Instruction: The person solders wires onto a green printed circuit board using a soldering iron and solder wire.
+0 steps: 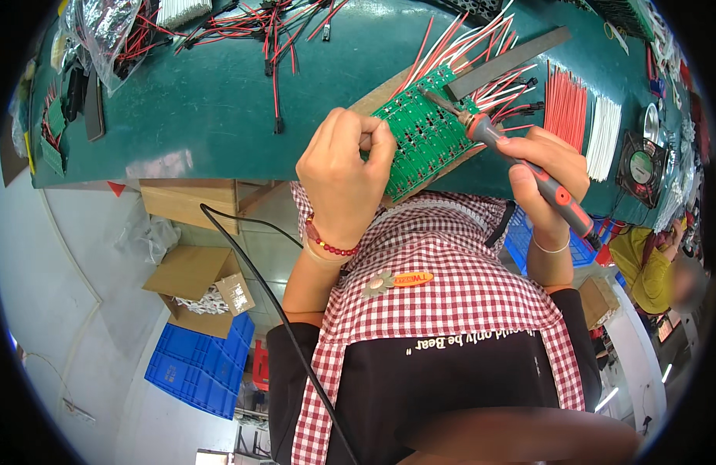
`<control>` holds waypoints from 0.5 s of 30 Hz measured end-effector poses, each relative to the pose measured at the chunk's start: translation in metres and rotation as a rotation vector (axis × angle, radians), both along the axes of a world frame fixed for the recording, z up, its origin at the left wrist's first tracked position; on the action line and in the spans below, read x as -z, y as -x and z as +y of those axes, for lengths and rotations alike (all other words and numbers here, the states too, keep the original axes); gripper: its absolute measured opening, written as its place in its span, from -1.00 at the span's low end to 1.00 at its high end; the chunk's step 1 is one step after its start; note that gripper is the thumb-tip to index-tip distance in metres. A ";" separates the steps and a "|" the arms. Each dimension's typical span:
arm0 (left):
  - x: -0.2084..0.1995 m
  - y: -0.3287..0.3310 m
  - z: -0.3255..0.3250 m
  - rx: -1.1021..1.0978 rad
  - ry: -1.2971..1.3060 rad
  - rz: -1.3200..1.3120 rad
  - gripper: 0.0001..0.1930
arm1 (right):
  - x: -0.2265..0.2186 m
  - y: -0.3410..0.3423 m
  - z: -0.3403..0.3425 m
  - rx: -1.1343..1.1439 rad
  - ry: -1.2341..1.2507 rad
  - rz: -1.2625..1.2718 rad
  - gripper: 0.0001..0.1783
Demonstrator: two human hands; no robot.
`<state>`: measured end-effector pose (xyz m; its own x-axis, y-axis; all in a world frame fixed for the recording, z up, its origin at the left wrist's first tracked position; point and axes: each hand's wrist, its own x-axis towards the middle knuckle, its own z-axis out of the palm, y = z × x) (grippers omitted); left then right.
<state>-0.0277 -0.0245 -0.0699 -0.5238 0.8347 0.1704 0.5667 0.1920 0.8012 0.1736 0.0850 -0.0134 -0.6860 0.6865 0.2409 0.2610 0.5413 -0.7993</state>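
Observation:
A green circuit board panel [429, 128] with rows of small parts lies at the table's near edge, on a brown board [387, 91]. My right hand [550, 172] is wrapped round the grey and red handle of a soldering iron [528, 159]. The iron slants to the left, its tip over the far part of the panel; whether it touches is too small to tell. At the panel's left edge my left hand [344, 170] is closed in a pinch, and what is between its fingers is hidden. A dark flat bar [509, 62] lies across the panel's far right, over red and white wires [459, 48].
Bundles of red wires [566, 105] and white wires [604, 138] lie to the right, beside a black fan [641, 169]. Loose red and black cables [273, 46] and a plastic bag [102, 35] are at the far left. A black cord [249, 263] hangs near my left arm.

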 end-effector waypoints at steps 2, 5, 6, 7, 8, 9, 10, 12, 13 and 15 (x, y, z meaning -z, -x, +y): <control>-0.001 0.001 -0.001 0.003 0.003 0.018 -0.83 | -0.001 0.002 -0.001 -0.012 -0.007 0.004 -0.66; -0.002 0.002 -0.001 0.003 0.003 0.013 -0.83 | -0.003 0.004 -0.001 -0.020 -0.013 0.003 -0.67; -0.001 0.002 -0.001 0.002 0.002 0.013 -0.83 | -0.003 0.004 0.000 -0.029 -0.020 -0.002 -0.66; -0.001 0.002 -0.001 0.002 0.006 0.025 -0.82 | -0.003 0.004 0.000 -0.038 -0.026 -0.006 -0.66; 0.000 0.001 0.000 0.002 0.009 0.037 -0.82 | -0.004 0.004 0.000 -0.038 -0.025 -0.006 -0.66; 0.000 0.001 0.000 0.003 0.010 0.037 -0.82 | -0.005 0.005 0.001 -0.047 -0.028 -0.014 -0.66; 0.000 0.001 0.002 0.009 0.016 0.055 -0.82 | -0.005 0.006 0.001 -0.056 -0.030 -0.021 -0.66; 0.000 0.000 0.001 0.012 0.016 0.070 -0.82 | -0.007 0.007 0.000 -0.060 -0.038 -0.026 -0.66; 0.000 -0.001 0.001 0.019 0.018 0.069 -0.82 | -0.007 0.007 -0.001 -0.063 -0.042 -0.030 -0.66; -0.001 -0.002 0.000 0.022 0.026 0.072 -0.81 | -0.007 0.006 -0.001 -0.071 -0.045 -0.028 -0.66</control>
